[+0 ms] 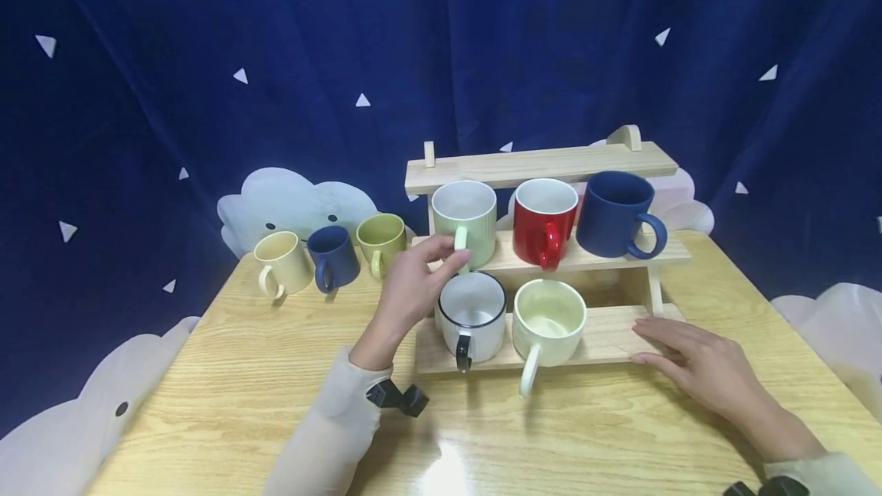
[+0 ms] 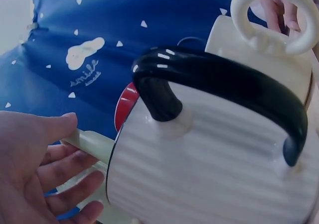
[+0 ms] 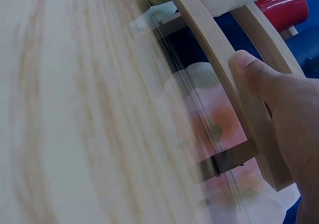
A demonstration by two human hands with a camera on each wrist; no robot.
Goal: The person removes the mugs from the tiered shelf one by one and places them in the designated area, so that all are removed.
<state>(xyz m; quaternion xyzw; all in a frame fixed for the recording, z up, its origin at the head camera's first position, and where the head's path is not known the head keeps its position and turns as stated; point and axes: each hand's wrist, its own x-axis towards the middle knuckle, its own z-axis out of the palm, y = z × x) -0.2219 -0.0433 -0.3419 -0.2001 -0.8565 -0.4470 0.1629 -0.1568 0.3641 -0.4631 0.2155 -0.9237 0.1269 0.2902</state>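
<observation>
My left hand (image 1: 412, 288) pinches the handle of a ribbed pale green mug (image 1: 485, 232) at the left of the rack's middle shelf. Thumb and fingers meet at that handle in the left wrist view, where a white mug with a black handle (image 2: 214, 154) fills the foreground. That white mug (image 1: 475, 327) stands below, beside a cream mug (image 1: 561, 327) on the bottom shelf. At the right end of the wooden rack (image 1: 606, 331), my right hand (image 1: 710, 366) rests on the bottom board; its thumb (image 3: 246, 59) lies along the front edge.
A red mug (image 1: 537, 232) and a large blue mug (image 1: 609, 217) share the middle shelf. On the table's left stand smaller yellow (image 1: 292, 266), blue (image 1: 338, 259) and olive green (image 1: 382, 236) mugs. A dark blue curtain (image 1: 310, 60) hangs behind.
</observation>
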